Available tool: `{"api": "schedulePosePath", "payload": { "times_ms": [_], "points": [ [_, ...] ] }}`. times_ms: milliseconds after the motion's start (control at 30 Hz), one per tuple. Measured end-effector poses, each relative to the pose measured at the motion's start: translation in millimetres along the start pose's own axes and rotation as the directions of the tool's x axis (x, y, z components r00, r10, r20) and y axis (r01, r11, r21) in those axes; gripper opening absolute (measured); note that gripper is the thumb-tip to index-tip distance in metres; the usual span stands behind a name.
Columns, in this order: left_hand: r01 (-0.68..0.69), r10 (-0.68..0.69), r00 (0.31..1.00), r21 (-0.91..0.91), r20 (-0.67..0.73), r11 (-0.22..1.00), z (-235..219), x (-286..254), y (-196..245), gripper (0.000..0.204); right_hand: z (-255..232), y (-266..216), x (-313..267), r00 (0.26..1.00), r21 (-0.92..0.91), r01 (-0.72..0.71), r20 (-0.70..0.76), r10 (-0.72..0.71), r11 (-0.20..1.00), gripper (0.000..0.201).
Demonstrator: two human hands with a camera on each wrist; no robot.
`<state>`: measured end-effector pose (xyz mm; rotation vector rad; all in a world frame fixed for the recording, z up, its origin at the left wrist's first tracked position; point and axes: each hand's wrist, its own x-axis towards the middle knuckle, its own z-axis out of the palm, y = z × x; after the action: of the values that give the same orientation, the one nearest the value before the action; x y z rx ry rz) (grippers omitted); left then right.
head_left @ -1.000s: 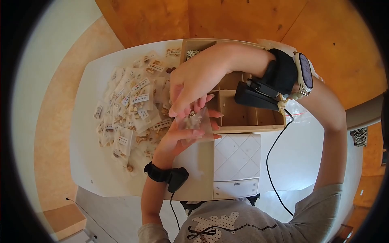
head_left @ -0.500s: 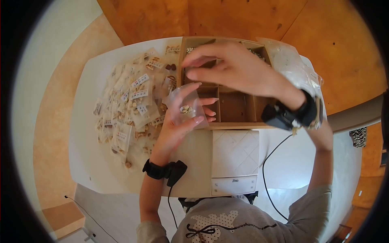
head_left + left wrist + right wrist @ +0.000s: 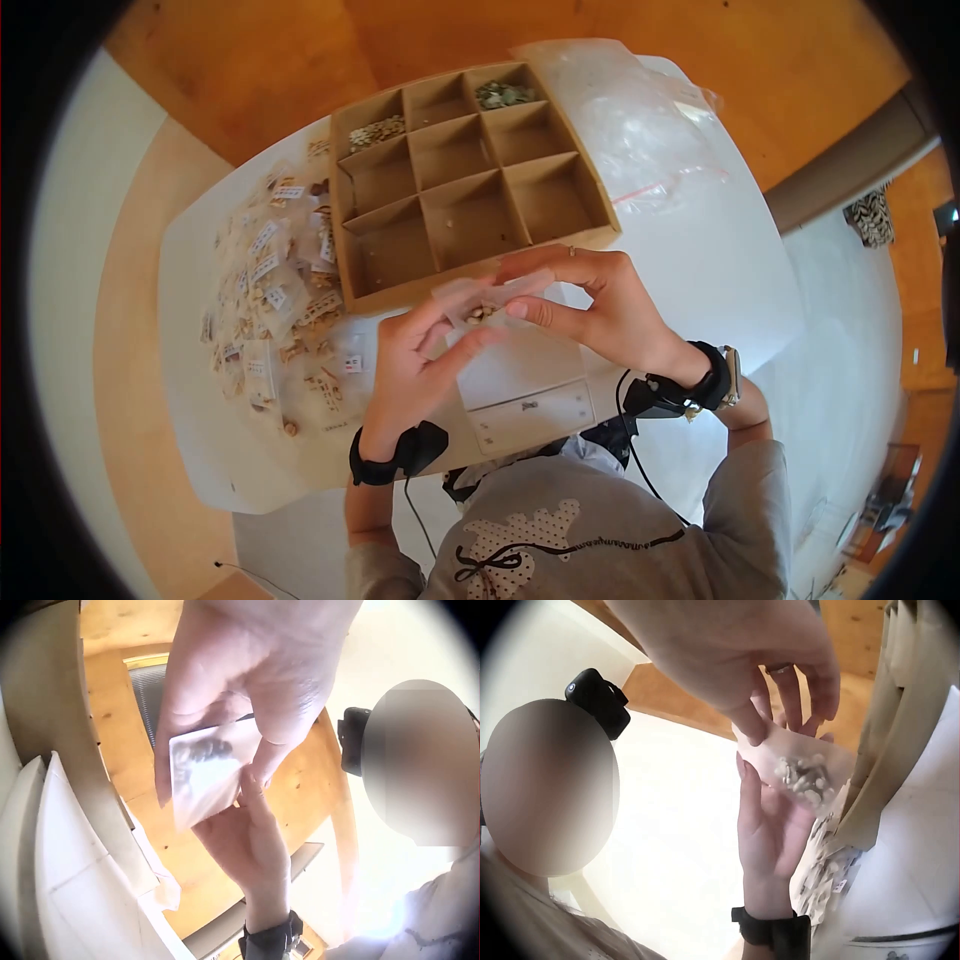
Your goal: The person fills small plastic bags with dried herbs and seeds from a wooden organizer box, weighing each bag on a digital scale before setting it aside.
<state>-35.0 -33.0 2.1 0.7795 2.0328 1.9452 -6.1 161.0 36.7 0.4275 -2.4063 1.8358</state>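
Both hands hold a small clear plastic bag (image 3: 485, 303) in front of the body, just before the cardboard box's near edge. Pale, bean-sized pieces (image 3: 804, 778) lie in the bag, plainest in the right wrist view. My left hand (image 3: 415, 365) grips the bag's left side, thumb in front and fingers behind, as the left wrist view shows. At the other side, my right hand (image 3: 612, 310) pinches the bag's upper edge between thumb and fingers. The divided cardboard box (image 3: 468, 268) holds pale pieces (image 3: 376, 134) at its back left and greenish pieces (image 3: 503, 94) at its back right.
A heap of filled, labelled bags (image 3: 265, 270) covers the table's left side. Large clear plastic sheeting (image 3: 650, 130) lies right of the box. A white flat-topped device (image 3: 530, 405) stands at the near edge, below the hands. Black cables (image 3: 420, 515) hang from the wrist cameras.
The right hand went from the bag to over the box, then back to grip the bag's edge. The bag is now lower and nearer the body. The head view has turned and shifted.
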Motion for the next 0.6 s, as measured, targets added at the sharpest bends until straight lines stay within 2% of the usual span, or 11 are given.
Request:
{"api": "schedulePosePath", "payload": {
  "times_ms": [33,133,233,333,433,600],
  "points": [
    [0.039,-0.038,0.999,0.023,-0.023,0.999,2.6,-4.0,-1.2,0.032,-2.8,-2.0,-7.1,1.0,0.013,-0.024,-0.017,0.024,1.0,0.013],
    [0.129,-0.135,0.986,-0.062,-0.099,0.99,19.3,-13.0,13.3,0.021,-7.0,-6.7,-29.5,0.955,0.073,-0.291,-0.037,0.294,0.954,0.011],
    [0.217,-0.234,0.969,-0.175,-0.077,0.96,32.4,-23.8,17.3,0.012,-6.1,3.1,-51.2,0.956,0.156,-0.267,-0.087,0.282,0.951,0.01],
    [0.304,-0.324,0.943,-0.188,-0.081,0.934,40.7,-33.2,24.4,0.008,-5.0,-6.2,-67.3,0.916,0.278,-0.365,-0.063,0.396,0.888,0.007],
    [0.171,-0.183,0.982,-0.221,-0.035,0.96,38.5,-49.8,8.0,0.009,-4.0,-5.3,-82.9,0.96,0.343,-0.235,-0.064,0.272,0.91,0.011],
    [0.129,-0.154,0.987,-0.379,-0.036,0.916,41.7,-61.4,16.6,0.008,4.8,-0.4,-97.6,0.99,0.176,-0.009,-0.136,0.033,0.984,0.018]
  ]
}}
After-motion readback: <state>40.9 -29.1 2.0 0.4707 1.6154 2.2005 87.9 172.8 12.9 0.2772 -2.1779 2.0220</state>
